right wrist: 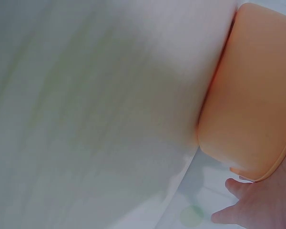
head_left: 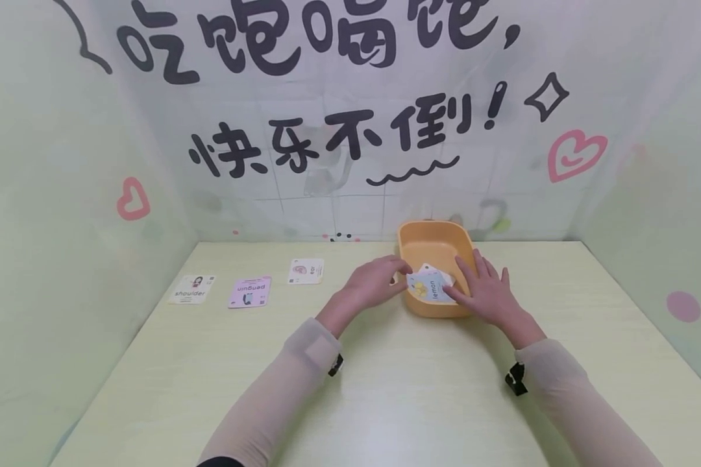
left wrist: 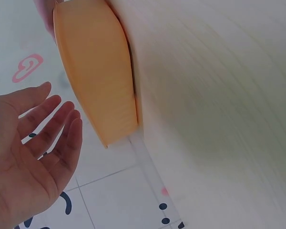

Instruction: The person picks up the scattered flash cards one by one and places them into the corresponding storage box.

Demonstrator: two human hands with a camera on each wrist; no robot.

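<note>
An orange plastic bin (head_left: pixel 435 311) stands near the back of the table. In it lies a blue lemon card (head_left: pixel 428 288) on top of at least one white card (head_left: pixel 447 274). My left hand (head_left: pixel 378 283) hovers at the bin's left rim, fingers loosely bent and nothing held; the left wrist view shows the same hand (left wrist: pixel 35 152) beside the bin's wall. Spread over the right rim is my right hand (head_left: pixel 491 292), its thumb at the lemon card's edge and other fingers outside the bin. In the right wrist view, part of that hand (right wrist: pixel 262 202) shows beside the bin.
Three cards lie apart on the table to the left: a shoulder card (head_left: pixel 191 290), a purple penguin card (head_left: pixel 250 293) and an ear card (head_left: pixel 306 271). A printed white curtain (head_left: pixel 350 214) hangs behind the table, with pale walls on both sides.
</note>
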